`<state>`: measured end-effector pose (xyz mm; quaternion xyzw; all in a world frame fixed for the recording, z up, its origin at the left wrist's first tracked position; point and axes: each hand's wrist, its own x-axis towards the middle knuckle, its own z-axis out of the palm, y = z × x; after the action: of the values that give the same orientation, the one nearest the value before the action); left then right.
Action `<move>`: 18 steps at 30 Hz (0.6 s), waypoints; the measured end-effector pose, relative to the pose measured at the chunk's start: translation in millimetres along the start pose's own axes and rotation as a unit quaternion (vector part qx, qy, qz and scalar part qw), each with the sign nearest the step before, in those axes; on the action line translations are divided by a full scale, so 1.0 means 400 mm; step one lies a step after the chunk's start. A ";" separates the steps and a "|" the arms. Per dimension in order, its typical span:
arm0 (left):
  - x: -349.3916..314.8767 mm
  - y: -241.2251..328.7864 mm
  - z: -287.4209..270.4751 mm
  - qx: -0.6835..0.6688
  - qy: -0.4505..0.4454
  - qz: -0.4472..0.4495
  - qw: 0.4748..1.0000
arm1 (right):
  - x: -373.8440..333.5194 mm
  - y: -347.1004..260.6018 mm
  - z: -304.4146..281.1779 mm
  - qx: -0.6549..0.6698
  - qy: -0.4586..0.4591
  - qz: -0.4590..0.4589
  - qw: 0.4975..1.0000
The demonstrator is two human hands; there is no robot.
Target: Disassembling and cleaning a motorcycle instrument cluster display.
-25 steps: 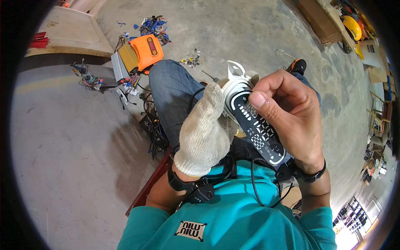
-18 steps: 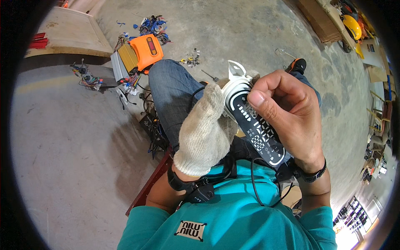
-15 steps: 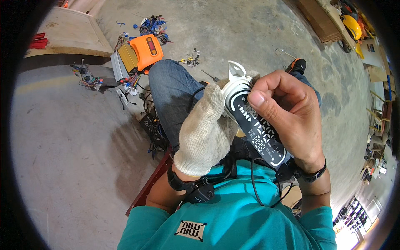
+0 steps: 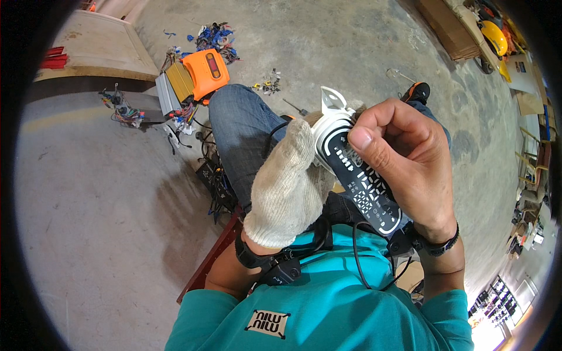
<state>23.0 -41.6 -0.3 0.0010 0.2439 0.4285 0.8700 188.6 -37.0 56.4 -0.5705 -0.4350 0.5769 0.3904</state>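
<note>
My left hand (image 4: 287, 184), in a knitted off-white glove, grips a white plastic housing (image 4: 332, 100) with a pierced tab standing up at its far end. Along the housing lies a long black display panel (image 4: 364, 187) with white digit-shaped segments and a rounded white line near its rim. My bare right hand (image 4: 413, 161) is closed, thumb and index finger pinching the upper right edge of this panel. The thumb covers part of its face, and the fingertips behind are hidden. At its lower end the panel slants down toward my right wrist.
On the floor at the left stand an orange casing (image 4: 205, 71), a gold metal box (image 4: 180, 81) and a silver one, with tangled wires around them. Beyond lie a heap of cut wires (image 4: 215, 40), small loose connectors (image 4: 269, 83) and a screwdriver (image 4: 294, 106). Cardboard (image 4: 448, 32) leans at the upper right.
Both hands keep their grip on the housing and the panel. Only a very slight shift of the panel shows.
</note>
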 end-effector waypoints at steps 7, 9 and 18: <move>0.001 -0.005 0.006 0.025 0.018 0.008 0.999 | 0.000 -0.006 0.000 -0.002 0.001 0.006 1.000; 0.000 -0.003 -0.007 0.085 0.014 0.013 0.996 | 0.000 -0.007 -0.002 -0.015 0.001 0.005 1.000; 0.001 0.001 0.030 0.045 0.020 0.006 0.999 | -0.004 -0.010 0.000 0.006 -0.003 -0.003 1.000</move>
<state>27.9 -38.5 10.0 0.0327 0.2800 0.4225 0.8614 188.6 -37.2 60.6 -0.5650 -0.4350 0.5799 0.3941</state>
